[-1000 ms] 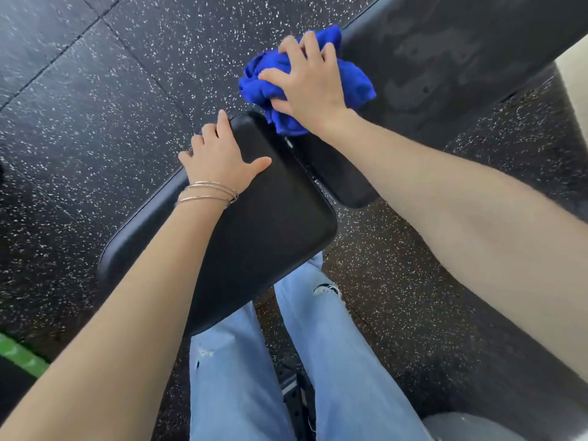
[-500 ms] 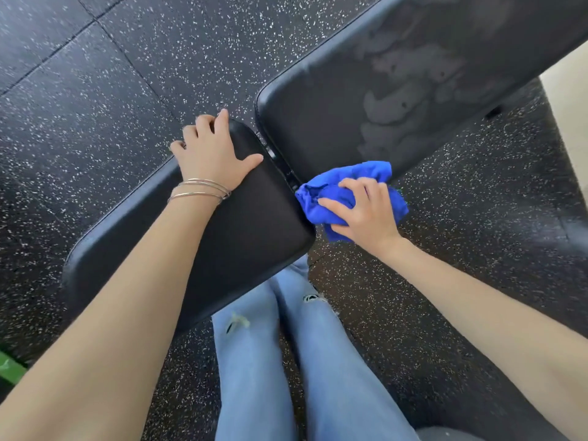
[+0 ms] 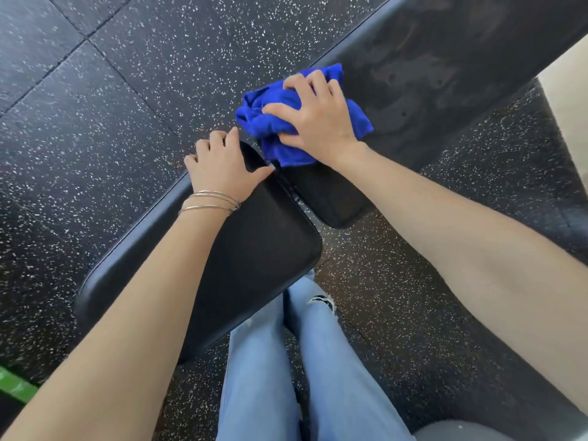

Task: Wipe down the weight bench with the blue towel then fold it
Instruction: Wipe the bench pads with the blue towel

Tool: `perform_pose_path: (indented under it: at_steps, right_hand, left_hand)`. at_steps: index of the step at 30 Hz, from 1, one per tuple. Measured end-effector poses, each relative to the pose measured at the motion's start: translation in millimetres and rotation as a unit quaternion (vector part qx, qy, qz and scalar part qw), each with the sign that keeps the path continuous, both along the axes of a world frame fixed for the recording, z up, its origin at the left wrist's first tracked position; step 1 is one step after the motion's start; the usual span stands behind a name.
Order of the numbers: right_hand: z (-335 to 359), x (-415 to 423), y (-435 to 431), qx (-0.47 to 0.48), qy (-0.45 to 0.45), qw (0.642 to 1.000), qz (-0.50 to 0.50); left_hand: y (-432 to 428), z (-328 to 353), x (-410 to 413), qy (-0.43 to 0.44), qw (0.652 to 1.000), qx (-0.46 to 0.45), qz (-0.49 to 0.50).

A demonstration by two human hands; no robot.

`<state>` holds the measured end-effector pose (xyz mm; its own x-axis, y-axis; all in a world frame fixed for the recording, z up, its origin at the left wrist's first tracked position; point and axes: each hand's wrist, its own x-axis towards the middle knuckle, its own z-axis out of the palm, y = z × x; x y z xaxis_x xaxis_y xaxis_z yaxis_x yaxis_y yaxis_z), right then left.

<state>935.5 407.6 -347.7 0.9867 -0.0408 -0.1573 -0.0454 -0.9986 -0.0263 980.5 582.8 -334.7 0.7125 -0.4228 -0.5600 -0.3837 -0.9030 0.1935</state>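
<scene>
- Seat pad (image 3: 254, 249), near: left hand (image 3: 219, 167) lies flat and open on its far corner, gripping nothing; 2 bangles (image 3: 210, 200) at the wrist.
- Blue towel (image 3: 276, 122), at 1 o'clock from the left hand: bunched, clenched under the right hand (image 3: 318, 119), pressed on the back pad (image 3: 445, 74).
- Speckled floor (image 3: 127, 90), far, at 11 o'clock.

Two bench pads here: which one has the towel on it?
The long back pad, under the blue towel and right hand. The seat pad holds only the left hand.

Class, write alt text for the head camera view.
A right hand presses a bunched blue towel onto a black weight bench. The left hand rests flat on the seat pad, above a speckled floor.
</scene>
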Motion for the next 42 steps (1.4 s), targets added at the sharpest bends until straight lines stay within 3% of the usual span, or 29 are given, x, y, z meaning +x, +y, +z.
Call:
perform_pose_path:
  at_steps: [4,9,12,14,16,19,21,23,25,26,29,30,31,33,36,39,41,42]
  right_hand:
    - [-5.7,18.0,-39.1,-0.031,0.02,0.985,-0.169]
    - [-6.1,11.3,-77.7,-0.062,0.006,0.915,-0.399]
    - [-10.8,1.1,-48.5,-0.046,-0.017,0.888,-0.458]
    - [-10.9,-14.3,-22.2,-0.032,-0.013,0.902,-0.429]
    - [-6.9,-41.7,-4.9,0.005,-0.03,0.939,-0.342]
    - [-1.2,-94.9,-13.8,0.031,-0.038,0.994,-0.098]
    - [-0.6,-120.7,-42.4,0.027,-0.011,0.999,0.045]
    - [0.2,-138.2,-72.9,0.017,0.002,0.998,0.053]
    - [-1.2,-149.0,-86.7,0.007,-0.014,0.994,-0.104]
    - [-1.9,-148.8,-83.7,0.005,-0.021,0.974,-0.226]
    - [-5.9,-131.6,-49.5,-0.007,-0.038,0.833,-0.552]
    - [-6.0,-123.4,-34.6,-0.005,-0.049,0.795,-0.605]
    - [-5.5,-117.1,-18.1,0.002,-0.061,0.78,-0.623]
    - [-5.6,-116.1,20.5,0.024,-0.08,0.806,-0.586]
    - [-3.1,-138.8,68.1,0.041,-0.074,0.892,-0.444]
    - [-5.4,-171.3,47.0,0.046,-0.062,0.984,-0.161]
    - [-5.0,-186.5,3.4,0.05,-0.026,0.998,0.016]
    - [-4.7,-190.9,-18.8,0.053,-0.002,0.997,0.058]
  left_hand:
    - [-20.5,-0.2,11.4,0.035,0.999,-0.016,-0.038]
    - [-44.6,-4.7,29.2,0.1,0.99,-0.08,-0.054]
    - [-54.1,-6.6,32.4,0.119,0.986,-0.096,-0.059]
    - [-57.5,-7.5,31.8,0.123,0.986,-0.098,-0.058]
    - [-58.0,-8.7,31.3,0.123,0.986,-0.101,-0.057]
    - [-56.6,-9.7,31.4,0.12,0.984,-0.107,-0.07]
    - [-55.6,-9.6,31.6,0.116,0.984,-0.107,-0.077]
    - [-56.6,-9.7,30.5,0.113,0.985,-0.104,-0.081]
    - [-57.8,-11.1,29.7,0.111,0.986,-0.097,-0.083]
    - [-57.8,-11.8,29.5,0.109,0.986,-0.095,-0.082]
    - [-58.7,-13.7,25.6,0.104,0.987,-0.104,-0.071]
    - [-59.2,-13.6,23.6,0.102,0.987,-0.108,-0.066]
    - [-59.7,-13.3,21.7,0.098,0.987,-0.111,-0.061]
    - [-61.6,-12.7,18.7,0.088,0.988,-0.114,-0.054]
    - [-64.0,-11.3,15.7,0.081,0.988,-0.117,-0.056]
    - [-64.7,-10.3,15.1,0.078,0.99,-0.105,-0.054]
    - [-66.0,-10.6,14.7,0.079,0.991,-0.099,-0.05]
    - [-67.0,-10.7,14.1,0.079,0.991,-0.097,-0.046]
